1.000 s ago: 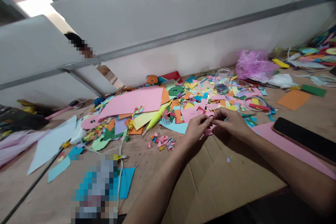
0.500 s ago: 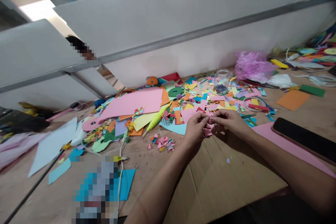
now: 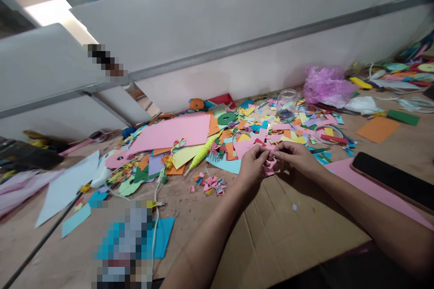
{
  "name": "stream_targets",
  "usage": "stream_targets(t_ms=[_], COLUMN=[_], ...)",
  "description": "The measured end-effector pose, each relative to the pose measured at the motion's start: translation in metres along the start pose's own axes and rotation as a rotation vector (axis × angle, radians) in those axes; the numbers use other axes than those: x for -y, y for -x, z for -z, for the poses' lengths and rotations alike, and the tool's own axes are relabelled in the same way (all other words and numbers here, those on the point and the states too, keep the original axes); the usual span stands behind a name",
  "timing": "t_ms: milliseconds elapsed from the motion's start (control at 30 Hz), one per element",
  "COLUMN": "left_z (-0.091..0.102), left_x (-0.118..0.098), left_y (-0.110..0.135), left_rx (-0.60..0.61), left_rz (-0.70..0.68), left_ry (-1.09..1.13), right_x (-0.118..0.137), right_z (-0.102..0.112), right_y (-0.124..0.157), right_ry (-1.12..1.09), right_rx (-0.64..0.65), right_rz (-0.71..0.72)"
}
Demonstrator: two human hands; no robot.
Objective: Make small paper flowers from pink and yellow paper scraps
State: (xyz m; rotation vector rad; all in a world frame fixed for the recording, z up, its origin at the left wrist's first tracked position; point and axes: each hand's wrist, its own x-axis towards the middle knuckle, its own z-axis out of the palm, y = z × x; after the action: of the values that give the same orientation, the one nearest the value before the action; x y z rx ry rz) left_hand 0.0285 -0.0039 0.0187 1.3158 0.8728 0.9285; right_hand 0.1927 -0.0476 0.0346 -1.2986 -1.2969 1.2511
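My left hand (image 3: 255,160) and my right hand (image 3: 294,157) meet above the far edge of a brown cardboard sheet (image 3: 271,230). The fingertips of both hands pinch a small piece of pink paper (image 3: 271,154) between them; its exact shape is too small to make out. Just below the fingers lie more pink paper scraps (image 3: 268,169). Left of my left hand is a little heap of small folded paper pieces (image 3: 212,184), mostly pink. Behind both hands spreads a pile of colored paper cuttings (image 3: 264,133).
A clear jar (image 3: 286,104) and a crumpled pink plastic bag (image 3: 327,83) stand at the back by the white partition (image 3: 237,18). A black phone (image 3: 393,180) lies on pink paper at right. At left are a white cable (image 3: 156,221), a dark rod (image 3: 44,248) and a large pink sheet (image 3: 172,132).
Both hands stay in nearly the same place, with only slight finger movement around the pink paper. Nothing else has visibly moved.
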Motion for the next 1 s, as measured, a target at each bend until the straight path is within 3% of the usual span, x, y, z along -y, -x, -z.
stream_targets(t_ms=[300,500,800,1000], left_z=[-0.0033,-0.0025,0.0042,0.0051], left_x=[0.0071,0.0052,0.0020,0.0018], left_y=[0.0009,0.0020,0.0022,0.0023], left_rx=[0.000,-0.006,0.161,0.096], left_rz=[0.017,-0.003,0.047,0.115], left_ry=[0.053,0.024,0.007,0.181], right_x=[-0.0031,-0.0001,-0.0043,-0.0030], right_z=[0.0009,0.0010,0.0048,0.0060], right_y=[-0.0021,0.0003,-0.0026,-0.0027], right_ry=[0.034,-0.022,0.057,0.086], right_rx=[-0.017,0.021,0.000,-0.030], right_rz=[0.068,0.010,0.088,0.135])
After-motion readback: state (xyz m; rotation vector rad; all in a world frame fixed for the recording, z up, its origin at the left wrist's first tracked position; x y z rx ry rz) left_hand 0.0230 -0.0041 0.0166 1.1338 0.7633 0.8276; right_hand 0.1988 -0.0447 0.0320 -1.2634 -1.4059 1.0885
